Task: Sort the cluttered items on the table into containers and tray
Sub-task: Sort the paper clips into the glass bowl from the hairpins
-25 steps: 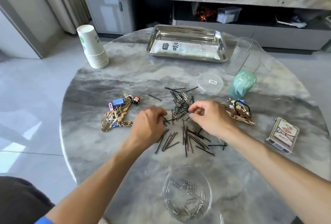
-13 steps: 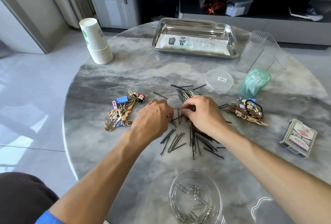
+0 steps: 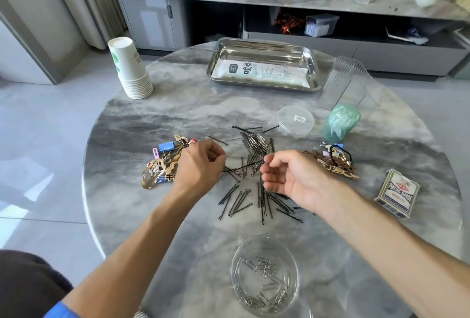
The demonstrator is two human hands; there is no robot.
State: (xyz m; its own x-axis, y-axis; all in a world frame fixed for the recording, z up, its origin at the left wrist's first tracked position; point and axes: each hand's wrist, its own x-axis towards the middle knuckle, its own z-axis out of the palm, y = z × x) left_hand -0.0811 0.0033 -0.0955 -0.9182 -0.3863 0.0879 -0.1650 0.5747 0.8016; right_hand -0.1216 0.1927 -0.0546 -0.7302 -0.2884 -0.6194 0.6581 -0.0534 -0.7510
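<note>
A heap of black hairpins (image 3: 254, 195) mixed with silver paper clips (image 3: 256, 143) lies mid-table. My left hand (image 3: 199, 167) hovers at its left edge, fingers pinched on a paper clip (image 3: 230, 152). My right hand (image 3: 292, 177) is at its right edge, palm turned inward, with a small clip (image 3: 278, 173) resting in its curled fingers. A clear round container (image 3: 264, 275) near the front edge holds several paper clips. The steel tray (image 3: 264, 48) at the back holds a white packet (image 3: 262, 73).
Hair clips and a blue binder clip (image 3: 166, 146) lie left of my hand; another pile of hair accessories (image 3: 335, 162) lies right. A clear lid (image 3: 296, 120), green cup (image 3: 340, 123), clear plastic cups (image 3: 343, 83), playing cards (image 3: 398, 193) and stacked paper cups (image 3: 129, 68) stand around.
Both hands have lifted off the heap and drawn apart, each with a paper clip; the right hand has turned palm inward. The head camera has tilted back a little.
</note>
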